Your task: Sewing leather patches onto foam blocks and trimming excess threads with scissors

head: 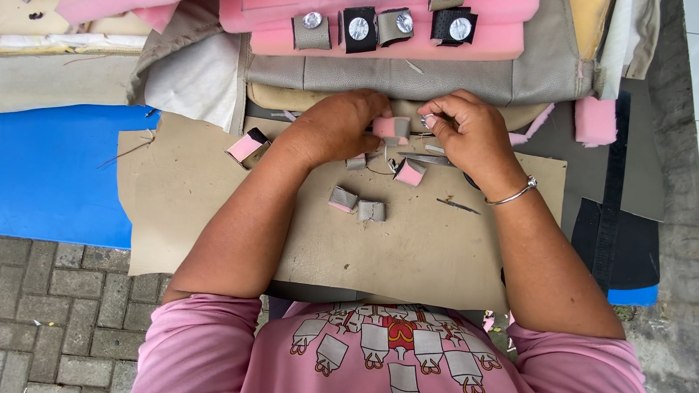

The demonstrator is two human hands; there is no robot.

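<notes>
While the tan sheet [209, 215] serves as the work surface, a loose pink-and-grey piece [248, 148] lies at its left. Right of that, the left hand [338, 128] curls closed, pinching a small foam pad [390, 128] wrapped in grey fabric over the sheet's far edge. The right hand [464, 131] – fingers bunched at the pad's right end – seems to nip something thin (too small to tell what). Nearer pieces [357, 204] lie below. A slipping pinch could let the wrap spring open – foam pushes back.
</notes>
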